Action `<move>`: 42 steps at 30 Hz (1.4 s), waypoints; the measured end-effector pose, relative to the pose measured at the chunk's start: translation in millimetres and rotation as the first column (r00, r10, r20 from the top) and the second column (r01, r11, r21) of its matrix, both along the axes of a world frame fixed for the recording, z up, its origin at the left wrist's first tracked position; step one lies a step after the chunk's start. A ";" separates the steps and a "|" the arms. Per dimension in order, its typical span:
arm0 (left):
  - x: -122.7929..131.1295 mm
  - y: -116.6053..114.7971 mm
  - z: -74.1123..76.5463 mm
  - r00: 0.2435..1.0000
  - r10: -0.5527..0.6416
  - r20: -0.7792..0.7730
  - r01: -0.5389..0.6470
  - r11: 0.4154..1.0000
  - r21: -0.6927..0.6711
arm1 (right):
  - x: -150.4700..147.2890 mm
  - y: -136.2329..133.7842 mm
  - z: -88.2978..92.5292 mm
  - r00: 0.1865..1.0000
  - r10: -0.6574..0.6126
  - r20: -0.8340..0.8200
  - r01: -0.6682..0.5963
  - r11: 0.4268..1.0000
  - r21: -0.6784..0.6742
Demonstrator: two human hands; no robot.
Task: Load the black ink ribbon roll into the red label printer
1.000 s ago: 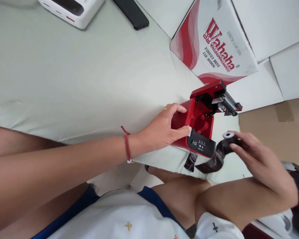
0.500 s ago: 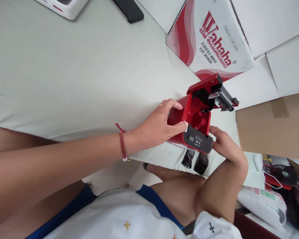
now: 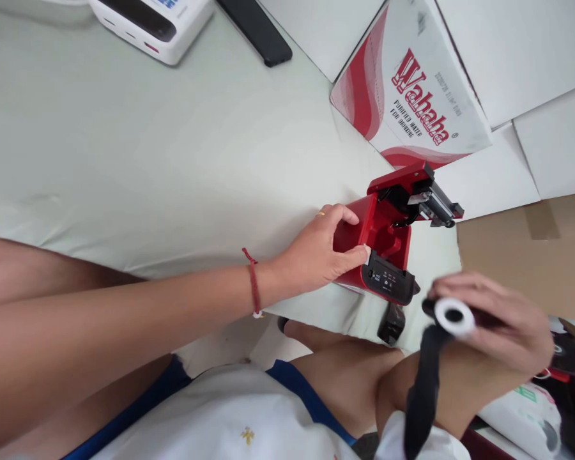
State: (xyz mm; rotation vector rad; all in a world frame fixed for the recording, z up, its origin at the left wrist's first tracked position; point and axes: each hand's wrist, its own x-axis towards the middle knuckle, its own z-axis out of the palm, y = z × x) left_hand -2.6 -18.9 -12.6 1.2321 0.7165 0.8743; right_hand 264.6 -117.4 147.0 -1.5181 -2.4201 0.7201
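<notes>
A small red printer (image 3: 381,239) with a black control panel sits at the table's near edge, its lid (image 3: 414,185) swung open. My left hand (image 3: 323,249) grips the printer's left side, fingers wrapped round it. My right hand (image 3: 503,319), blurred by motion, is to the right of and nearer than the printer, off the table. It holds a roll (image 3: 453,316) with a white core, and a black ribbon (image 3: 421,390) hangs down from it over my knee.
A red-and-white "Wahaha" carton (image 3: 412,83) stands behind the printer among white boxes. A brown cardboard box (image 3: 531,255) is at right. A white device (image 3: 158,22) and a black phone (image 3: 259,29) lie at the far table edge. A black strap (image 3: 391,322) dangles below the printer.
My right hand was beside the printer's control panel half a second ago; it has drawn back to the right and now holds up the roll with its black ribbon. The left hand stays put.
</notes>
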 end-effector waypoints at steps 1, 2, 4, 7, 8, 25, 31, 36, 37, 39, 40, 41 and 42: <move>0.2 -0.1 0.0 1.000 0.003 0.004 -0.003 1.000 0.004 | -11.9 5.4 -5.7 0.996 -0.088 0.007 0.088 0.995 0.052; 0.7 0.0 0.0 1.000 0.005 0.007 -0.005 1.000 0.005 | -24.1 12.0 -12.5 0.983 -0.181 0.024 0.178 0.979 0.098; 1.9 0.1 -0.5 1.000 0.013 0.004 -0.013 1.000 0.003 | -44.9 25.9 -27.0 0.955 -0.294 0.049 0.285 0.948 0.140; 3.1 -1.1 -1.1 1.000 0.029 -0.009 -0.028 0.999 0.016 | -59.6 42.3 -43.6 0.922 -0.361 0.138 0.340 0.928 0.156; 2.9 -2.6 -1.1 0.999 0.040 -0.018 -0.040 0.999 0.034 | -60.5 45.8 -47.1 0.916 -0.364 0.170 0.339 0.927 0.158; -9.7 -35.8 -13.2 0.979 0.200 -0.029 -0.041 0.341 0.939 | -67.6 44.4 -49.0 0.889 -0.454 0.053 0.442 0.883 0.158; -8.2 -35.4 -11.9 0.963 0.270 -0.001 -0.074 0.267 0.961 | -61.0 36.1 -47.0 0.799 -0.534 -0.276 0.558 0.490 0.669; -10.8 -34.3 -9.4 0.959 0.282 0.009 -0.083 0.253 0.964 | -39.3 45.1 -55.0 0.837 -0.547 0.004 0.435 0.671 0.600; -11.4 -34.1 -8.9 0.960 0.280 0.010 -0.084 0.253 0.964 | -39.7 44.9 -54.6 0.844 -0.536 0.025 0.427 0.700 0.573; -12.2 -33.9 -8.1 0.959 0.282 0.005 -0.077 0.244 0.967 | -45.2 41.4 -50.5 0.846 -0.531 0.052 0.421 0.724 0.547; -12.5 -33.8 -7.7 0.958 0.286 -0.003 -0.069 0.240 0.968 | -49.1 38.1 -47.0 0.840 -0.541 0.054 0.428 0.719 0.547; -12.7 -33.7 -7.5 0.957 0.291 -0.008 -0.063 0.235 0.970 | -53.2 34.0 -42.9 0.831 -0.555 0.047 0.443 0.709 0.549; -12.7 -33.6 -7.4 0.955 0.295 -0.010 -0.061 0.229 0.971 | -56.9 29.2 -38.3 0.821 -0.570 0.040 0.461 0.702 0.543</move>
